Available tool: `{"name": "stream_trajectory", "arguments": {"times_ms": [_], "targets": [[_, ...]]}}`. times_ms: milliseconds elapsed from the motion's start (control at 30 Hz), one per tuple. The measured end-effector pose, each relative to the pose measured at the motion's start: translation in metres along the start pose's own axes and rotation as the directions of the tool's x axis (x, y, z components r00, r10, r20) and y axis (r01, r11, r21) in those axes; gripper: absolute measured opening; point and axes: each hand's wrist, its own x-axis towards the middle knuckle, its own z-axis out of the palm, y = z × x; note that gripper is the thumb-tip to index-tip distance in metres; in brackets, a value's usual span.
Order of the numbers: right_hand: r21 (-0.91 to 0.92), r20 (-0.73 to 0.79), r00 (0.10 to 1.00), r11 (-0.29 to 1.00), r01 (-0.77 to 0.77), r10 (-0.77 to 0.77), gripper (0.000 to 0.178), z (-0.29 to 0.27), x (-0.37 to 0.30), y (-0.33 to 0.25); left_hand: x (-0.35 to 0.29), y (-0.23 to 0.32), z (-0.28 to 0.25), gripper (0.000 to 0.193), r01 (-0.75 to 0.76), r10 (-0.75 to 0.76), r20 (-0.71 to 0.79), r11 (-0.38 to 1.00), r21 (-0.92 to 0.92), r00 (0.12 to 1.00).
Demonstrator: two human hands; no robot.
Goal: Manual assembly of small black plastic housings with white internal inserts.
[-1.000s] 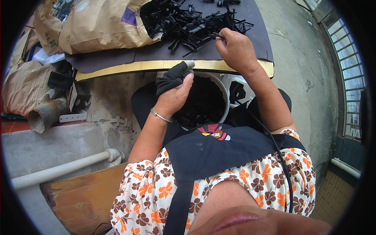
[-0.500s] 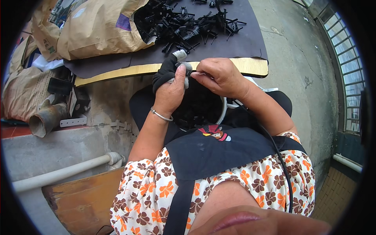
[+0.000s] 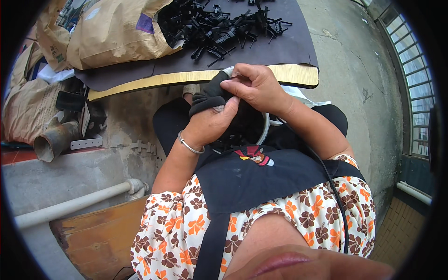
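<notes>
My left hand (image 3: 212, 119) is closed just beyond the near table edge, its fingers wrapped in black and grey cloth finger covers (image 3: 208, 97). Against those covered fingertips, my right hand (image 3: 261, 91) is bent in a pinch, bare-fingered. Whatever sits between the two hands is hidden by the fingers. Below them, on my lap, stands a round bucket with a white rim (image 3: 266, 130), holding dark pieces that are hard to make out. A heap of small black plastic parts (image 3: 224, 30) with thin arms lies on the table beyond my hands.
The table (image 3: 294, 51) has a dark cover and a pale yellow edge. A large brown paper sack (image 3: 116, 37) lies open toward the heap. To the left are another sack (image 3: 32, 112), a rusty pipe piece (image 3: 53, 140) and a white pipe (image 3: 79, 200). A barred window (image 3: 415, 74) is at right.
Both hands have shifted and turned. My left fingers have swung right and under my right hand, and the right has come in over them. The small dark piece between them is now hidden.
</notes>
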Motion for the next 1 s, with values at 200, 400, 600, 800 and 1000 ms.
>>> {"name": "stream_trajectory", "arguments": {"times_ms": [200, 400, 600, 800, 1000], "targets": [[0.004, 0.203, 0.979, 0.999, -0.034, 0.032, 0.025, -0.019, 0.008, -0.008, 0.0, -0.004, -0.005, 0.036, 0.02, -0.025, -0.089, 0.998, -0.056, 0.996], [-0.165, 0.303, 0.952, 0.986, 0.008, 0.043, 0.031, -0.017, 0.007, -0.011, 0.001, -0.013, -0.001, 0.042, -0.045, 0.045, -0.109, 0.999, 0.006, 0.993], [-0.2, 0.32, 0.945, 0.98, -0.009, 0.073, 0.028, -0.016, 0.005, -0.011, 0.005, -0.009, 0.0, 0.039, -0.117, 0.127, -0.076, 0.985, 0.129, 0.989], [-0.107, 0.175, 0.985, 0.994, 0.017, 0.002, 0.025, 0.005, -0.001, 0.006, 0.003, -0.014, -0.001, 0.039, -0.194, 0.252, -0.07, 0.868, 0.456, 0.965], [0.117, 0.298, 0.954, 0.99, -0.084, 0.045, 0.026, -0.007, 0.005, 0.007, 0.004, -0.006, -0.003, 0.039, -0.126, 0.17, -0.168, 0.961, 0.246, 0.971]]}}
